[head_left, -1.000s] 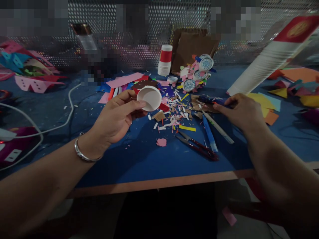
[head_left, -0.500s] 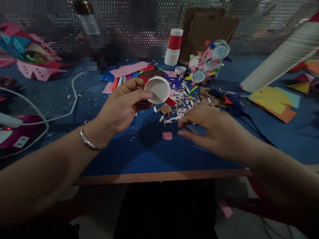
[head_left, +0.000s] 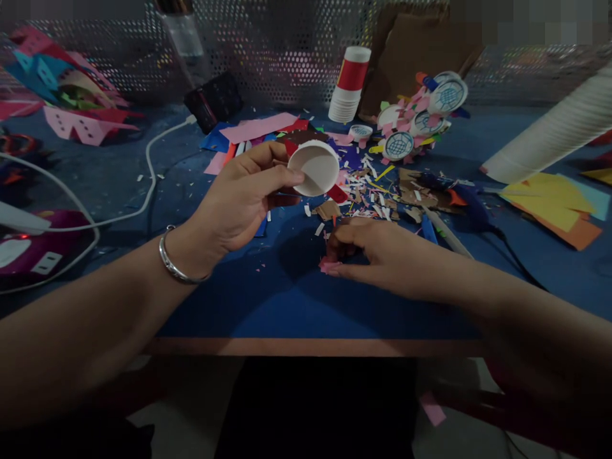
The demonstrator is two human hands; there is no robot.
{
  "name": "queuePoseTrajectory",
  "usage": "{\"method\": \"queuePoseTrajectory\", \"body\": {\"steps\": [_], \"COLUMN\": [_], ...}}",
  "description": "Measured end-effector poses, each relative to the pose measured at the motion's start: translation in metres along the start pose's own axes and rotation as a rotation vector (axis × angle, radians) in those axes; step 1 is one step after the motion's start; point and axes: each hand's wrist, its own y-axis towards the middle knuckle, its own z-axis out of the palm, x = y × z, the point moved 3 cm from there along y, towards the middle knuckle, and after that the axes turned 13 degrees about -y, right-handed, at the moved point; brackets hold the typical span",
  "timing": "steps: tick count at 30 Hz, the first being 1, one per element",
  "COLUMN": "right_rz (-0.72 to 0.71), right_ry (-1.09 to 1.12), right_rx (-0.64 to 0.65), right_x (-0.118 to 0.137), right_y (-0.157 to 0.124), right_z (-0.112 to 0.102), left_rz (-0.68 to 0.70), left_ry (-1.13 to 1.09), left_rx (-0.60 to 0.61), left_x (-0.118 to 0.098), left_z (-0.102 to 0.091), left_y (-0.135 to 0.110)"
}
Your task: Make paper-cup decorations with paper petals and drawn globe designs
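My left hand [head_left: 253, 191] is closed on a white paper cup [head_left: 313, 171], tilted so its open mouth faces me. Red paper tabs [head_left: 338, 193] stick out from the cup's side. Lower down on the right, my right hand [head_left: 373, 255] has thumb and fingers closed on a small pink paper piece [head_left: 329, 264] at the blue tabletop [head_left: 287, 299]. Part of that piece is hidden by the fingertips. Paper scraps [head_left: 368, 185] are strewn just beyond both hands.
Behind the scraps stand stacked cups [head_left: 350, 83] and decorated cup pieces [head_left: 399, 145]. A long cup stack [head_left: 549, 127] leans at right, near a glue gun [head_left: 471, 204] and coloured paper [head_left: 545, 197]. A white cable [head_left: 152, 166] runs to a phone [head_left: 213, 102] on the left.
My right hand has moved left and closed on the pink paper piece, which lay apart from it before. My left hand still holds the cup. The view has shifted slightly.
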Motion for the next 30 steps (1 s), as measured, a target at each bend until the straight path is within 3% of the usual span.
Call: {"method": "queuePoseTrajectory", "body": {"steps": [24, 30], "right_rz": [-0.096, -0.001], "right_ry": [0.161, 0.355], "right_rx": [-0.121, -0.143], "right_x": [-0.007, -0.009], "right_y": [-0.008, -0.011], "right_z": [-0.005, -0.011], "left_rz": [-0.012, -0.031], "left_ry": [0.028, 0.008], "left_rx": [-0.006, -0.038], "left_x": [0.008, 0.007], "left_z": [0.005, 0.005], "left_y": [0.005, 0.003]}}
